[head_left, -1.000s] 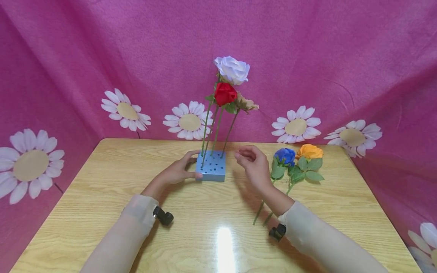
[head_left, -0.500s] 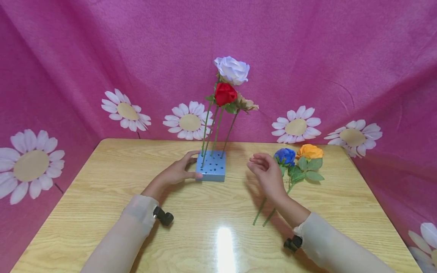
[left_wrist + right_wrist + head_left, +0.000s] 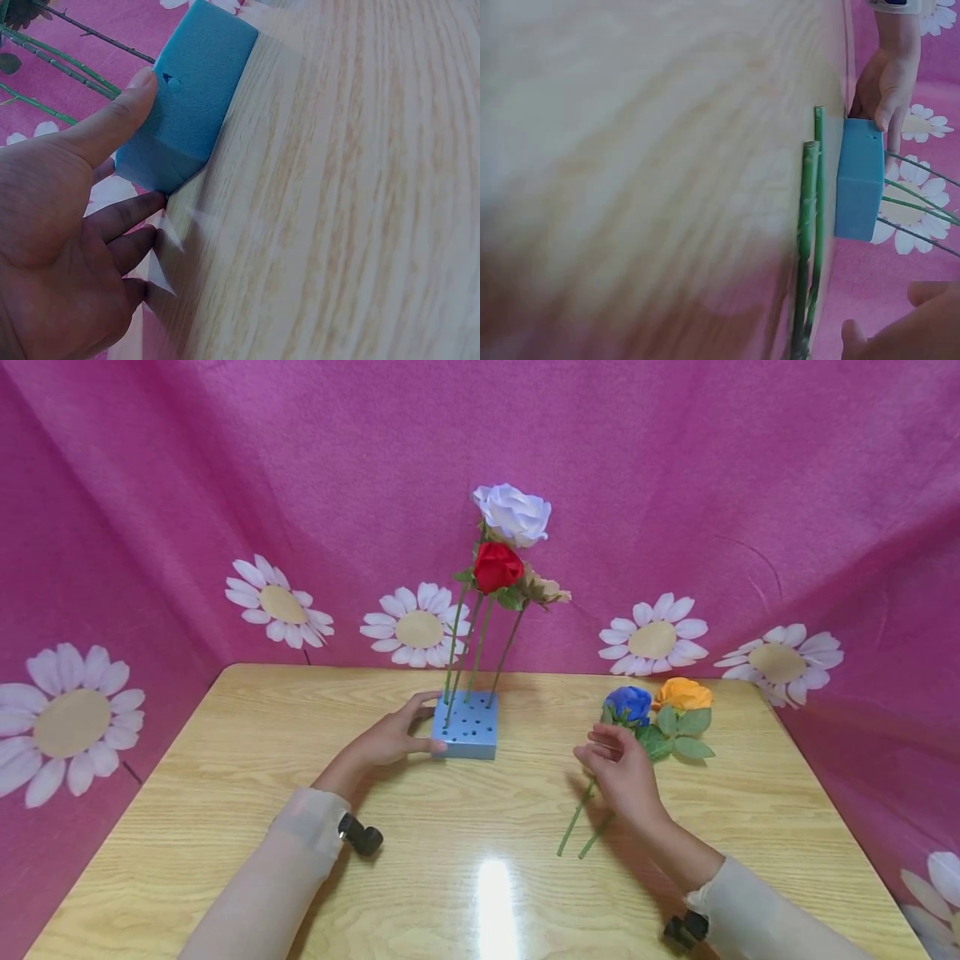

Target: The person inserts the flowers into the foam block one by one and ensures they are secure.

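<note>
My left hand [image 3: 382,739] holds a blue foam block [image 3: 472,750] by its left side. In the left wrist view its thumb lies on the block's [image 3: 199,97] near face. Stems stand upright in the block's holes, topped by a white rose [image 3: 513,514], a red rose [image 3: 497,567] and a beige flower [image 3: 547,590]. My right hand [image 3: 622,777] hovers over the stems of a blue rose [image 3: 630,703] and an orange rose [image 3: 684,693], fingers loosely bent and holding nothing visible. Both lying stems [image 3: 806,202] point toward the near edge.
A wooden table [image 3: 420,877] bears everything. A pink cloth [image 3: 337,468] printed with daisies hangs behind it and at both sides. Small black cameras [image 3: 362,837] are strapped to both sleeved wrists.
My right hand has moved right and toward me, from beside the block to over the stems of the lying roses. My left hand stays on the block.
</note>
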`<action>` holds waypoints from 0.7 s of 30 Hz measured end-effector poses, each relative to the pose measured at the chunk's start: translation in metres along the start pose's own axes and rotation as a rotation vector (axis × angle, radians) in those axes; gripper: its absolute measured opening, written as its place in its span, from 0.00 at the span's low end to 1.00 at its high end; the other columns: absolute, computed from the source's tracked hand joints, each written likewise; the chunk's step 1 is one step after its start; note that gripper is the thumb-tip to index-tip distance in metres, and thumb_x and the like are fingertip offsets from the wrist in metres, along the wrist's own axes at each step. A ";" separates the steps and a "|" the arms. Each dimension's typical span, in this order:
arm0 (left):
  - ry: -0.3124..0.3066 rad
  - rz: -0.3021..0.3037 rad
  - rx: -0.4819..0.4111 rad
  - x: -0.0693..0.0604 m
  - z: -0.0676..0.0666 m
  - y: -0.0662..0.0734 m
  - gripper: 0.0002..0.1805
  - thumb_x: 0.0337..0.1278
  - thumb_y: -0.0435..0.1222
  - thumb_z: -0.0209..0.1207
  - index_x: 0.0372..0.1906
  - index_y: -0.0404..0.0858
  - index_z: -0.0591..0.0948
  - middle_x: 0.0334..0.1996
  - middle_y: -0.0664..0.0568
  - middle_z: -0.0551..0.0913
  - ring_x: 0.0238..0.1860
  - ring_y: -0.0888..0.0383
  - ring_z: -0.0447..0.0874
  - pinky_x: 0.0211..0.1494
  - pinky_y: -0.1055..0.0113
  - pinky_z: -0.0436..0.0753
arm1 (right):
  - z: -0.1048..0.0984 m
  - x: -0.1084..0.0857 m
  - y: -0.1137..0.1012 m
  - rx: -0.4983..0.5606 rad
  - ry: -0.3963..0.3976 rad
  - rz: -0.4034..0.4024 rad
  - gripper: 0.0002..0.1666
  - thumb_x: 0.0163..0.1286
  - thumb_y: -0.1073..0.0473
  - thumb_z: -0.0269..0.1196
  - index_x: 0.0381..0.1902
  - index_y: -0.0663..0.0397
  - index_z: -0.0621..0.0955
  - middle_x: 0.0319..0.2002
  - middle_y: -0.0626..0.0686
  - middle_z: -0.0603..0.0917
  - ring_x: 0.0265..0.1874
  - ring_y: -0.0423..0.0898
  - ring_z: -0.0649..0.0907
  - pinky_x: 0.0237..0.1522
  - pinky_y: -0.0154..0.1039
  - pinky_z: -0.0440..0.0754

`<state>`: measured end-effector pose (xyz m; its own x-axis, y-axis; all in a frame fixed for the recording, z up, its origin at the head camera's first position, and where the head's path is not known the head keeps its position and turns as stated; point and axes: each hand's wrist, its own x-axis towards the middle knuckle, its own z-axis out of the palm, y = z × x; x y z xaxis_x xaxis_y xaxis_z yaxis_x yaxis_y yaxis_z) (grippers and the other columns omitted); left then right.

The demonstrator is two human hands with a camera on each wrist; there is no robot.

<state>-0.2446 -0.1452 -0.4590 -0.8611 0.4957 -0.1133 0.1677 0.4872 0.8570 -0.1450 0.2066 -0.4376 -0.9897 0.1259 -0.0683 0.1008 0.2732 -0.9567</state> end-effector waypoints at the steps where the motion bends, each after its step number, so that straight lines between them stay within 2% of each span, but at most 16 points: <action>1: -0.001 -0.009 0.003 0.000 0.000 0.000 0.49 0.62 0.41 0.71 0.81 0.50 0.55 0.76 0.37 0.67 0.80 0.40 0.54 0.80 0.37 0.49 | -0.002 -0.001 0.002 -0.012 0.000 0.009 0.33 0.75 0.60 0.64 0.71 0.67 0.67 0.67 0.66 0.74 0.64 0.59 0.78 0.47 0.20 0.78; 3: -0.007 -0.014 0.011 -0.001 -0.001 0.001 0.49 0.61 0.44 0.72 0.81 0.53 0.55 0.76 0.38 0.67 0.80 0.41 0.54 0.80 0.37 0.50 | -0.006 -0.003 0.006 -0.034 0.002 0.019 0.33 0.75 0.61 0.65 0.71 0.67 0.67 0.66 0.66 0.74 0.64 0.59 0.79 0.47 0.20 0.78; 4: -0.008 -0.017 0.021 0.002 -0.001 -0.004 0.50 0.60 0.46 0.72 0.81 0.55 0.55 0.76 0.40 0.67 0.81 0.42 0.55 0.80 0.37 0.50 | -0.008 -0.003 0.007 -0.047 0.003 0.022 0.33 0.74 0.61 0.66 0.71 0.68 0.67 0.66 0.66 0.74 0.63 0.59 0.79 0.47 0.20 0.78; 8: -0.012 -0.025 0.034 0.002 -0.001 -0.004 0.51 0.60 0.48 0.72 0.81 0.55 0.54 0.77 0.40 0.66 0.81 0.42 0.55 0.80 0.37 0.51 | -0.011 -0.006 0.013 -0.118 -0.001 0.044 0.36 0.73 0.60 0.67 0.70 0.71 0.66 0.64 0.68 0.74 0.61 0.60 0.80 0.45 0.22 0.79; 12: -0.012 -0.026 0.041 0.002 -0.001 -0.004 0.51 0.61 0.48 0.72 0.81 0.55 0.54 0.77 0.40 0.66 0.81 0.42 0.55 0.80 0.37 0.51 | -0.013 -0.007 0.016 -0.206 -0.032 0.079 0.40 0.71 0.57 0.69 0.71 0.73 0.64 0.65 0.71 0.73 0.61 0.62 0.79 0.53 0.35 0.83; 16: -0.013 -0.032 0.041 0.002 -0.001 -0.004 0.51 0.60 0.48 0.72 0.81 0.56 0.54 0.77 0.41 0.66 0.81 0.42 0.55 0.80 0.37 0.51 | -0.012 -0.006 0.019 -0.298 -0.049 0.066 0.43 0.68 0.56 0.71 0.69 0.77 0.64 0.63 0.74 0.75 0.56 0.62 0.82 0.56 0.48 0.82; 21: -0.013 -0.038 0.034 0.002 -0.001 -0.004 0.51 0.60 0.48 0.72 0.81 0.57 0.54 0.77 0.41 0.66 0.81 0.42 0.54 0.80 0.37 0.51 | -0.009 -0.001 0.024 -0.374 -0.045 0.022 0.42 0.64 0.56 0.74 0.63 0.77 0.67 0.54 0.70 0.78 0.45 0.55 0.84 0.45 0.42 0.82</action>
<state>-0.2471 -0.1470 -0.4621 -0.8612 0.4850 -0.1523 0.1509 0.5299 0.8345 -0.1411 0.2220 -0.4578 -0.9895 0.0956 -0.1082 0.1440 0.6013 -0.7859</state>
